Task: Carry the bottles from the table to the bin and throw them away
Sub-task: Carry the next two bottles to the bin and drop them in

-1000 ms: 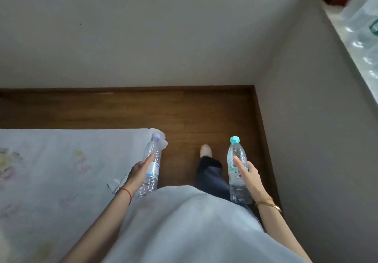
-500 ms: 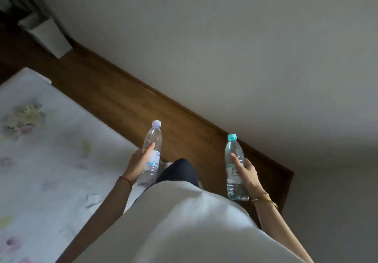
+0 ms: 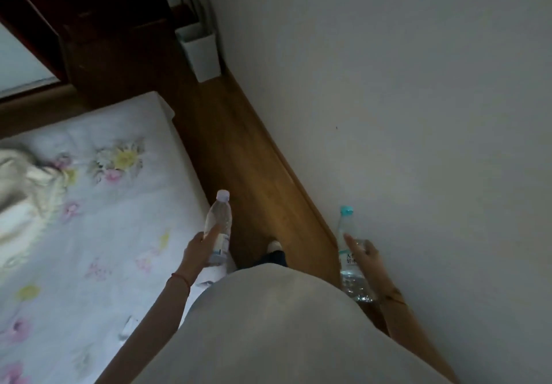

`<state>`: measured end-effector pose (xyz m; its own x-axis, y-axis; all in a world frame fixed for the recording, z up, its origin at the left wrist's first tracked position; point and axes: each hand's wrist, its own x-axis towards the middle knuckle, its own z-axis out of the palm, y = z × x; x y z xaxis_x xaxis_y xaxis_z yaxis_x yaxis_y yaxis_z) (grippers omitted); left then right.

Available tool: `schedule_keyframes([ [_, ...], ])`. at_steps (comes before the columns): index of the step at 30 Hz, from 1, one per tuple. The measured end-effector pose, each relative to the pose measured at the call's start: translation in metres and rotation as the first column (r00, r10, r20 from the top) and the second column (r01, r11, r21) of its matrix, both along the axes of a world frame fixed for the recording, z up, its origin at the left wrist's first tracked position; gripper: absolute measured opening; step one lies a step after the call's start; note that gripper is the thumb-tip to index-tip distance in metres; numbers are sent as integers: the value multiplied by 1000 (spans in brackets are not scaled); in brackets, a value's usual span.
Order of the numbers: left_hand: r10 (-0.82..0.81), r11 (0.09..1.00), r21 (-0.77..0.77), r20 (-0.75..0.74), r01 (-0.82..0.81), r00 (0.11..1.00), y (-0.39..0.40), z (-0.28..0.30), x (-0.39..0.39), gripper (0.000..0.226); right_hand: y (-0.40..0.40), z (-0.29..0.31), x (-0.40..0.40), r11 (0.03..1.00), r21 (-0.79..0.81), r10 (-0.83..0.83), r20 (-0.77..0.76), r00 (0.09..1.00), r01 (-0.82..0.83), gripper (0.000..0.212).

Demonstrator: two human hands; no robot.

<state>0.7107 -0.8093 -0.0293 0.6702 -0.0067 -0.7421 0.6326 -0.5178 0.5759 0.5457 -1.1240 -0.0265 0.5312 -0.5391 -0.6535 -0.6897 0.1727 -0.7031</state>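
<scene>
My left hand [image 3: 198,250] grips a clear plastic bottle with a pale lilac cap [image 3: 220,219], held upright over the edge of the bed. My right hand [image 3: 366,256] grips a second clear bottle with a turquoise cap [image 3: 348,246], upright and close to the wall. A white rectangular bin [image 3: 200,52] stands on the floor far ahead, against the wall at the end of the narrow floor strip. Both bottles are well short of it.
A bed with a floral sheet [image 3: 89,204] fills the left side. A grey wall [image 3: 418,114] runs along the right. Between them lies a narrow wooden floor strip [image 3: 248,168]. Dark wooden furniture [image 3: 113,40] stands beside the bin. My foot [image 3: 274,246] is on the floor.
The view has swung left, bringing the bin into sight straight ahead at the end of the floor strip. Both hands still hold their bottles upright.
</scene>
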Motion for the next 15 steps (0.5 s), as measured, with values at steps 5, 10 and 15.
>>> schedule_keyframes([
  [5,83,996,8,0,-83,997,7,2,108,91,-31,13,152,984,-92,152,7,988,-150,47],
  [10,268,963,-6,-119,-271,956,6,3,184,61,-47,6,263,960,-125,248,-34,968,-250,44],
  [15,338,939,-42,-69,-341,939,-9,-8,266,71,-65,-16,400,942,-130,306,-46,951,-309,43],
])
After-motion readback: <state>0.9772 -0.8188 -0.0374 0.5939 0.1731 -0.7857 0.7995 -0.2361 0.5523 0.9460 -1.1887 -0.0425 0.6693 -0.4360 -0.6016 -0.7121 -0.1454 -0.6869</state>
